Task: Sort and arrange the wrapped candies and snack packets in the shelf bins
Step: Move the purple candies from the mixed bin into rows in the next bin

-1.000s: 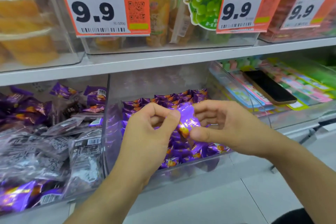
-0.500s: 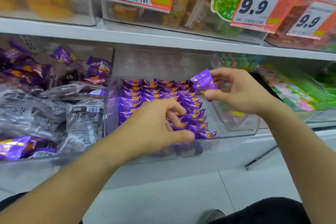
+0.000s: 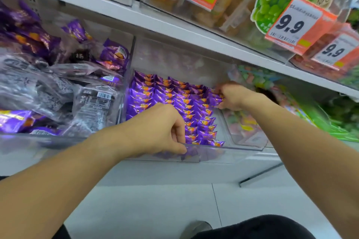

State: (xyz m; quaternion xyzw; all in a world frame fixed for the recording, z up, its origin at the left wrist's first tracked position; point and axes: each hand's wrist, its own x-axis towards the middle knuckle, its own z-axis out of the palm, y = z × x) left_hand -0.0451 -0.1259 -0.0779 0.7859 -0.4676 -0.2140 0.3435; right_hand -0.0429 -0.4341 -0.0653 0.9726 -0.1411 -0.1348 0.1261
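Your right hand (image 3: 232,96) is reaching to the far right corner of the clear bin (image 3: 229,152), its fingers curling onto a purple candy (image 3: 217,100) at the back end of the rightmost row. Your left hand (image 3: 165,132) is resting at the front edge, fingers curling among the purple candies (image 3: 171,99); whether they are pinching one is hidden. The rows are running front to back, so your right hand is nearer the gap.

White shelf (image 3: 174,172) carries clear bins (image 3: 229,153) of purple candies (image 3: 174,99).
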